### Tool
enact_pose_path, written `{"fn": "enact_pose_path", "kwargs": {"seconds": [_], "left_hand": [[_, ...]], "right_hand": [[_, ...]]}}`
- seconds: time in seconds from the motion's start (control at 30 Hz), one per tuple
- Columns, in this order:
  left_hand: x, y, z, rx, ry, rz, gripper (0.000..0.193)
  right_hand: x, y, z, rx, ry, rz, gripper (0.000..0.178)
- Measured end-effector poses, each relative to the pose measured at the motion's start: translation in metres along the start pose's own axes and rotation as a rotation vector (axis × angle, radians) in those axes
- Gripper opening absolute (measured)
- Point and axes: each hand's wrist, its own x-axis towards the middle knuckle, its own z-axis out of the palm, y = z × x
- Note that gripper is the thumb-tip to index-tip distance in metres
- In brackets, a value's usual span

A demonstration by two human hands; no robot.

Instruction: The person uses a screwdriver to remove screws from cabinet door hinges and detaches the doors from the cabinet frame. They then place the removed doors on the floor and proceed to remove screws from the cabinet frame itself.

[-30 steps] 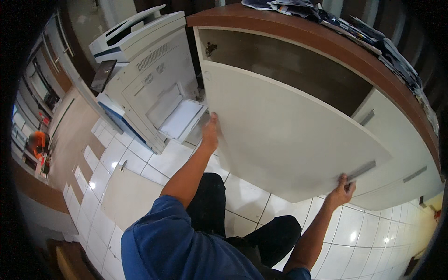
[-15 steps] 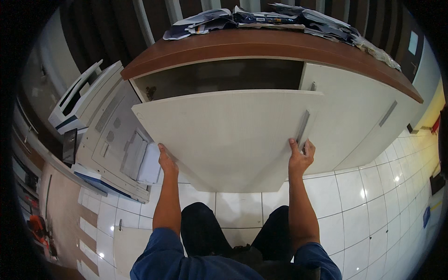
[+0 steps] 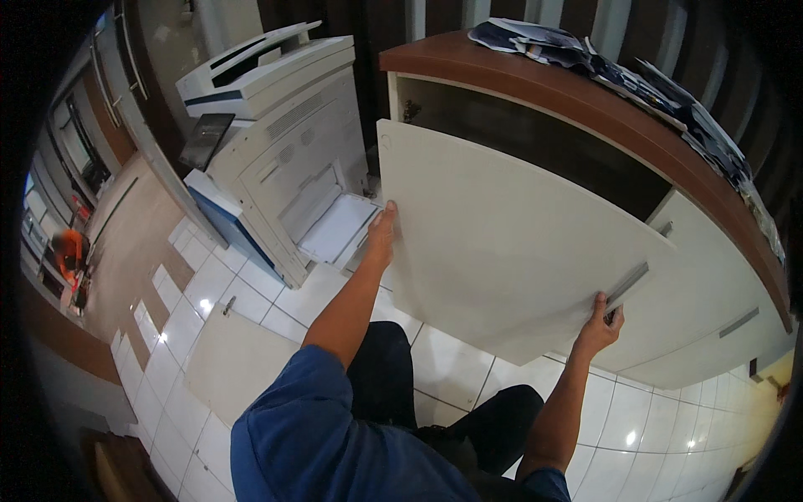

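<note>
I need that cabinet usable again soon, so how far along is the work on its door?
Done: the cream door panel is off its hinges, leaving the cabinet opening under the brown top bare. In hand: the left hand grips the panel's left edge and the right hand its lower right corner by the metal handle, held tilted before the opening. Left: the panel hangs on no hinge.

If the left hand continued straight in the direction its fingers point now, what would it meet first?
The left hand grips the left edge of the cream cabinet door, fingers pointing up. Straight on, it would probably slide along that edge toward the open cabinet; depth is unclear.
</note>
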Motion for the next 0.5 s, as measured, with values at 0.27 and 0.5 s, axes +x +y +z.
{"fn": "enact_pose_path", "kwargs": {"seconds": [0.27, 0.5], "left_hand": [[-0.033, 0.027, -0.003, -0.033, -0.013, 0.035, 0.064], [-0.066, 0.027, -0.008, -0.027, 0.109, 0.099, 0.054]], "right_hand": [[0.003, 0.011, -0.03, 0.275, -0.406, -0.007, 0.04], [0.011, 0.035, -0.072, 0.093, -0.742, 0.088, 0.045]]}}
